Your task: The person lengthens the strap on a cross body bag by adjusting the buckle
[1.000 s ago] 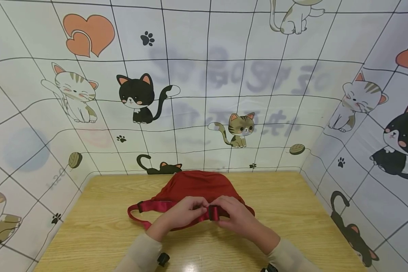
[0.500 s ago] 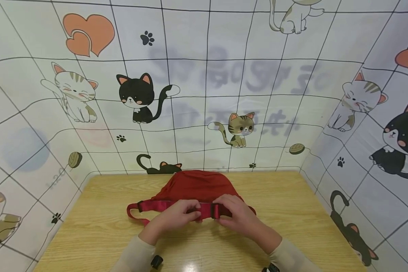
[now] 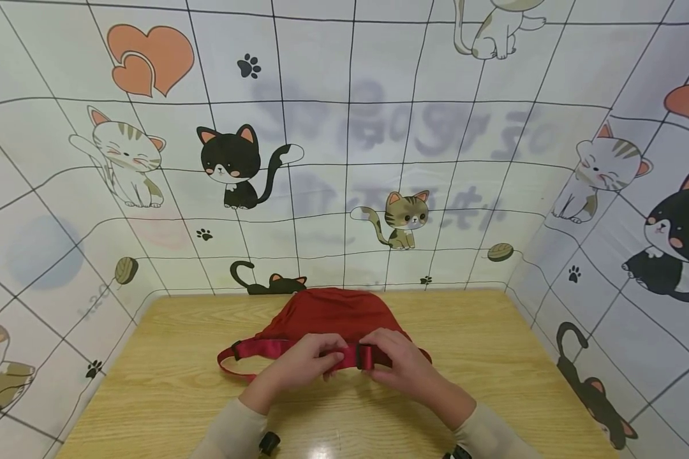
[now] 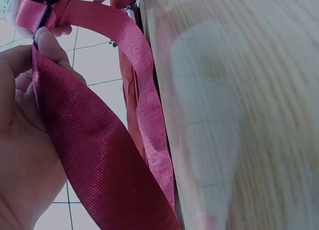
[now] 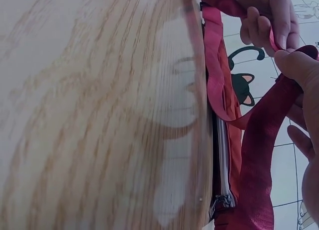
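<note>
So there's a red bag (image 3: pixel 327 312) lying on the surface (image 3: pixel 494 357), up toward the far edge and about centered between the left and right edges. Its strap (image 3: pixel 264 348) runs across the near side of the bag, long axis going left to right, looping out toward the left edge.

Both hands are on that strap, right in the middle. The left hand (image 3: pixel 307 363) has its fingers curled round the webbing, pinching it (the left wrist view shows the thumb pressed on the fold). The right hand (image 3: pixel 402 360) pinches the strap right by the dark buckle (image 3: pixel 363 357), fingers closed on it. The hands sit just beside each other, nearly touching, with the buckle between them. The loose loop lies to the left of the left hand, so that hand's the nearer one to the slack.
</note>
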Demonstrator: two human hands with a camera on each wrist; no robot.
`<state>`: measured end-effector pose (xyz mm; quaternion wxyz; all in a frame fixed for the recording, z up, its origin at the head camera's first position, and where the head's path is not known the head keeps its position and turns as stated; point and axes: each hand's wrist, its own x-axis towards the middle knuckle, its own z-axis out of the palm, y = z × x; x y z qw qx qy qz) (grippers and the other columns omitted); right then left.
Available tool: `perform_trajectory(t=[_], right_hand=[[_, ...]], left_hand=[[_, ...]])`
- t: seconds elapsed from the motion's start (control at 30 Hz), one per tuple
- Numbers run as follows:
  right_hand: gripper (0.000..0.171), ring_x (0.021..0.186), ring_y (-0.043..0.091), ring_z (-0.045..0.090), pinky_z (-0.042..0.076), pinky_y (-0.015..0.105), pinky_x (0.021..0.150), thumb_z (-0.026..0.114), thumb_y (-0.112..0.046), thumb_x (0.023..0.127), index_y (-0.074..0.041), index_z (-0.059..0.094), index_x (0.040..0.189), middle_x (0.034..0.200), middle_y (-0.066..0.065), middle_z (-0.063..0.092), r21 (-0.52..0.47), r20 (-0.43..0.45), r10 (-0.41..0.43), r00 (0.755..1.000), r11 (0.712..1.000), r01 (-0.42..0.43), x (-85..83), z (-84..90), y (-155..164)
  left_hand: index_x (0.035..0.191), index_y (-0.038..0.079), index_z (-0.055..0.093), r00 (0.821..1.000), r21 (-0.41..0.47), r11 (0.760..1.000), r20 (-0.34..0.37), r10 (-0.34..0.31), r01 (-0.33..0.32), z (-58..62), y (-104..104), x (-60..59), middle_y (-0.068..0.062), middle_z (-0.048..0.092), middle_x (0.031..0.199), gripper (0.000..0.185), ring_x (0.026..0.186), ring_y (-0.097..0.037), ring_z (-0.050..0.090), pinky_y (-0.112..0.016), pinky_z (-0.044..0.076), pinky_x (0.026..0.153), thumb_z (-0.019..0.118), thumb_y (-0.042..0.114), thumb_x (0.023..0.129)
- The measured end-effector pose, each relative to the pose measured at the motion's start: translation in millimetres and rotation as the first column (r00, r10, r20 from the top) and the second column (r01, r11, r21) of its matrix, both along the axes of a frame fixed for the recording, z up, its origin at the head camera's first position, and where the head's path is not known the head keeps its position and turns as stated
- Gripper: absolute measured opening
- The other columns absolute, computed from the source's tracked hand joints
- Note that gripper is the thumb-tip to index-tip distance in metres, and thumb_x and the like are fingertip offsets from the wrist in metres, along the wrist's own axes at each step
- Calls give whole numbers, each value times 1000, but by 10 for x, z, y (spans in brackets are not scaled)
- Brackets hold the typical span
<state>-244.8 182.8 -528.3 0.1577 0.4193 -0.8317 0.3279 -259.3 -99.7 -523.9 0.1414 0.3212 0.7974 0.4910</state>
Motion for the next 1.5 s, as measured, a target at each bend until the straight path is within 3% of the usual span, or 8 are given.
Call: perform_trajectory(t=[0.33, 0.53, 0.73, 0.97, 1.33, 1.5], right_hand=[[57, 115, 10, 66, 58, 40, 96, 99, -13, 85, -19, 69, 132, 125, -10, 70, 23, -26, 17, 1000, 1000, -17, -8, -19, -61], [60, 116, 13, 66, 60, 42, 94, 101, -10, 81, -17, 70, 131, 126, -8, 70, 12, -29, -8, 1000, 1000, 8, 20, -11, -49], [63, 117, 13, 64, 61, 40, 93, 102, -11, 80, -18, 68, 133, 127, -8, 69, 19, 0, -33, 999, 999, 33, 35, -3, -28], [61, 114, 12, 65, 60, 40, 92, 101, -11, 81, -17, 69, 132, 125, -8, 70, 13, -18, -19, 1000, 1000, 19, 21, -11, -44], [57, 115, 12, 66, 59, 39, 95, 99, -11, 84, -16, 69, 132, 125, -8, 70, 14, -27, 17, 999, 1000, -16, 9, -22, -91], [58, 114, 13, 67, 59, 42, 96, 100, -12, 84, -16, 69, 133, 124, -7, 71, 25, -19, 4, 1000, 1000, -4, 18, -32, -106]], left_hand=[[115, 22, 71, 1000, -6, 1000, 29, -11, 11, 38, 77, 16, -12, 73, 89, 7, 73, -15, 70, -31, 60, 70, 67, 17, 113], [124, 22, 68, 1000, -54, 998, 7, 12, -12, 20, -28, 29, 1, 77, 97, 13, 82, -22, 76, -29, 57, 72, 70, 20, 111], [113, 20, 71, 999, -92, 995, -3, 41, -42, 9, -132, 46, 1, 76, 88, 6, 81, -17, 73, -28, 56, 71, 68, 16, 111], [108, 19, 71, 999, -57, 998, 14, 42, -41, 37, -131, 64, 1, 73, 83, 9, 75, -15, 72, -28, 57, 69, 66, 13, 112], [110, 18, 71, 1000, -8, 1000, 22, -12, 12, 32, 19, 39, -9, 75, 89, 8, 74, -13, 71, -33, 61, 72, 66, 13, 112], [123, 24, 65, 999, -36, 999, -33, -9, 8, 7, 56, 32, -1, 76, 94, 20, 76, -10, 70, -29, 59, 71, 74, 15, 108]])
